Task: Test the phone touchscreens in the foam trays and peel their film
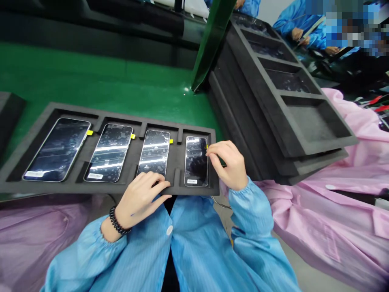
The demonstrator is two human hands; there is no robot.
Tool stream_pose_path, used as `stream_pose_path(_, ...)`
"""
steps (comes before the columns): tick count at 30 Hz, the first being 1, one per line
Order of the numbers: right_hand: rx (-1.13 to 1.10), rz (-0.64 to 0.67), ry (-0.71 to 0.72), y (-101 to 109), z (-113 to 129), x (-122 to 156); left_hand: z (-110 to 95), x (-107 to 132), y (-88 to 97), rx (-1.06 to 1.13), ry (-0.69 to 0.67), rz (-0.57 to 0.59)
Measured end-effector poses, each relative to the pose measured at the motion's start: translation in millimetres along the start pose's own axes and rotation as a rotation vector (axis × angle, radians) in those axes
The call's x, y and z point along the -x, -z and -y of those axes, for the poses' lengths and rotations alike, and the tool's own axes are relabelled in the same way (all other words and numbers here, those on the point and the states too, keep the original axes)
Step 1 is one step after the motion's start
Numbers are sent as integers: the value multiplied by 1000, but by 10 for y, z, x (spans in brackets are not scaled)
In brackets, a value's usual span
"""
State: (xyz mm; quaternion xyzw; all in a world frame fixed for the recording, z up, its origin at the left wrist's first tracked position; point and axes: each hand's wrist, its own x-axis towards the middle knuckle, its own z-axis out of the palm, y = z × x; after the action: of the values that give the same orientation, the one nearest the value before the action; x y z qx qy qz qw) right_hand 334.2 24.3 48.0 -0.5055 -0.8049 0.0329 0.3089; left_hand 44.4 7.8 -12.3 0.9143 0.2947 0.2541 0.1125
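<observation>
The right-end phone (pixel 196 162) lies face up in its slot of the tray (pixel 91 188), directly left of the right hand (pixel 227 164). That hand reaches over the tray's right rim, its thumb and forefinger bunched at the phone's upper right edge, just below a yellow tab (pixel 207 147); whether they grip the tab is unclear. The left hand (pixel 142 198), thumb spread from its fingers, lies over the tray's front rim and covers the near end of the third phone (pixel 154 150). The second phone (pixel 109 152) and first phone (pixel 59 150) lie farther left, apart from both hands. The tray sits on the green bench (pixel 121 85).
</observation>
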Motion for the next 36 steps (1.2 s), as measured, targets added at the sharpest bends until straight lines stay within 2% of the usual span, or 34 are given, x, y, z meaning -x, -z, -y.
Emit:
stream_pose_path(2, 120, 22, -146, 8, 25, 219, 63, -132, 49, -9, -75, 108)
stream_pose_path(4, 253, 110, -228, -68, 86, 389, 140, -283, 89, -15, -137, 206)
stream_pose_path(7, 386, 208, -322, -226, 227, 513, 250, -477, 95, -26, -161, 256)
stream_pose_path(11, 242, 198, -390, -358, 307, 525, 379, -570, 62, -51, -151, 240)
stream_pose_path(14, 89, 131, -386, -399, 198, 532, 494, -563, 81, -91, -182, 211)
stream_pose_path(20, 60, 8, -416, -460, -42, 545, 656, -583, 117, -185, -295, 145)
stream_pose_path(26, 15, -52, -428, -487, -58, 545, 682, -587, 98, -198, -252, 152)
stream_pose_path(31, -20, -25, -418, -478, -108, 498, 728, -633, 83, -275, -188, 184)
stream_pose_path(36, -50, -19, -439, -481, -171, 450, 748, -696, 32, -246, -162, 176)
